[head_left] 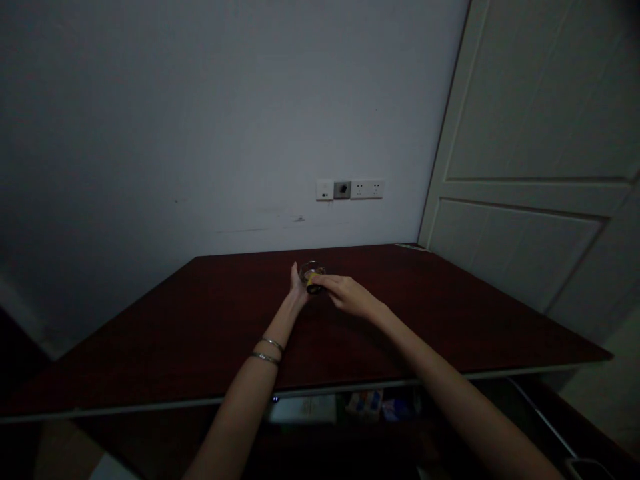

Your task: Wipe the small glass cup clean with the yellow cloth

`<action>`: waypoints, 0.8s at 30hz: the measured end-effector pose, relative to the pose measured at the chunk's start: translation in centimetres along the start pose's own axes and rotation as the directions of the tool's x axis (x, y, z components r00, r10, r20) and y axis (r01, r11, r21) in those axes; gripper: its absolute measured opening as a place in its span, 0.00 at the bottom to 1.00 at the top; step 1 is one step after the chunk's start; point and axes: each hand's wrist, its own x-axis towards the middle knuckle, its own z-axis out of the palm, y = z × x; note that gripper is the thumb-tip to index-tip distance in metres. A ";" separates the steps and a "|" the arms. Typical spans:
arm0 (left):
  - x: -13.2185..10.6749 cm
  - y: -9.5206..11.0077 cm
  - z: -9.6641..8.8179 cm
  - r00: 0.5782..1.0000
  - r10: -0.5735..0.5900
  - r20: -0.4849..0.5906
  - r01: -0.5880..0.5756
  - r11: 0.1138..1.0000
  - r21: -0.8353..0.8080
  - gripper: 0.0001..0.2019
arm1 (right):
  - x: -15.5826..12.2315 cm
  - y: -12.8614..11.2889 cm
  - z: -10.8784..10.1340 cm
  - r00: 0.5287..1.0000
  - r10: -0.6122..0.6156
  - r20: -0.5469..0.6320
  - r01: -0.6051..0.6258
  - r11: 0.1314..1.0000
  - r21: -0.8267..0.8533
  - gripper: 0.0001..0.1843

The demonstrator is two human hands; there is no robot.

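Observation:
A small clear round glass container is over the middle of the tabletop, its rim catching some light. My left hand is around its left side, thumb pointing up and the other fingers mostly hidden. From the right, my right hand pinches a small yellow and dark cylinder-like thing at the near side of the glass. Whether this thing is inside the glass or in front of it, I cannot tell; its exact kind is too small and dim to make out.
The dark red tabletop reaches back to a pale wall with a row of sockets. A white panelled door stands at the right. Below the near edge, a shelf or drawer holds a pale box and several packets.

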 end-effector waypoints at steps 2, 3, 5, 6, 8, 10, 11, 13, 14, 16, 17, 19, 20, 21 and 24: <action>0.1 0.1 -0.2 1.000 0.001 -0.019 -0.001 1.000 0.029 0.30 | 0.1 1.0 -0.1 0.974 0.166 -0.157 -0.145 0.979 0.141 0.22; 0.1 0.1 -0.3 1.000 -0.012 -0.020 0.013 0.998 0.062 0.30 | 0.1 1.8 -0.1 0.928 0.276 -0.251 -0.220 0.949 0.227 0.18; 0.1 0.2 -0.3 0.999 -0.048 -0.004 0.048 0.990 0.130 0.30 | 0.3 3.8 0.4 0.741 0.497 -0.451 -0.325 0.854 0.407 0.14; 0.0 0.2 -0.2 0.998 -0.062 0.007 0.060 0.987 0.151 0.30 | 0.4 4.9 0.8 0.606 0.604 -0.517 -0.342 0.785 0.516 0.14; -0.1 0.2 -0.1 0.998 -0.065 0.015 0.061 0.985 0.163 0.29 | 0.6 6.7 1.9 0.356 0.787 -0.504 -0.297 0.607 0.737 0.13; -0.2 0.2 0.1 0.999 -0.049 0.001 0.049 0.986 0.157 0.29 | 0.8 7.7 3.1 0.196 0.921 -0.337 -0.195 0.373 0.907 0.11; -0.2 0.2 0.1 0.999 -0.043 -0.006 0.044 0.988 0.150 0.29 | 0.9 7.9 3.6 0.155 0.953 -0.259 -0.139 0.281 0.950 0.09; -0.3 0.2 0.2 0.999 -0.030 -0.011 0.031 0.991 0.131 0.29 | 0.9 7.7 4.4 0.138 0.974 -0.180 -0.107 0.195 0.975 0.06; -0.4 0.2 0.3 1.000 -0.023 -0.009 0.024 0.992 0.122 0.29 | 0.8 7.5 4.7 0.141 0.977 -0.162 -0.104 0.178 0.979 0.05; -0.6 0.2 0.4 1.000 -0.011 0.001 0.011 0.994 0.107 0.28 | 0.7 6.9 5.0 0.151 0.978 -0.141 -0.106 0.158 0.982 0.03; -0.7 0.2 0.5 1.000 -0.006 0.013 0.004 0.995 0.098 0.28 | 0.6 6.7 5.0 0.154 0.979 -0.131 -0.105 0.148 0.983 0.03; -0.9 0.3 0.5 0.999 0.004 0.045 -0.007 0.997 0.073 0.26 | 0.5 6.5 4.9 0.155 0.981 -0.116 -0.101 0.133 0.986 0.04; -0.9 0.4 0.5 0.997 0.010 0.071 -0.014 0.998 0.056 0.24 | 0.4 6.4 4.8 0.154 0.982 -0.111 -0.099 0.127 0.987 0.04; -1.0 0.4 0.5 0.994 0.020 0.105 -0.024 0.999 0.038 0.22 | 0.3 6.4 4.7 0.153 0.982 -0.106 -0.097 0.122 0.988 0.04; -0.9 0.6 0.4 0.975 0.068 0.212 -0.065 0.998 -0.022 0.14 | 0.3 6.4 4.7 0.155 0.984 -0.091 -0.096 0.107 0.990 0.04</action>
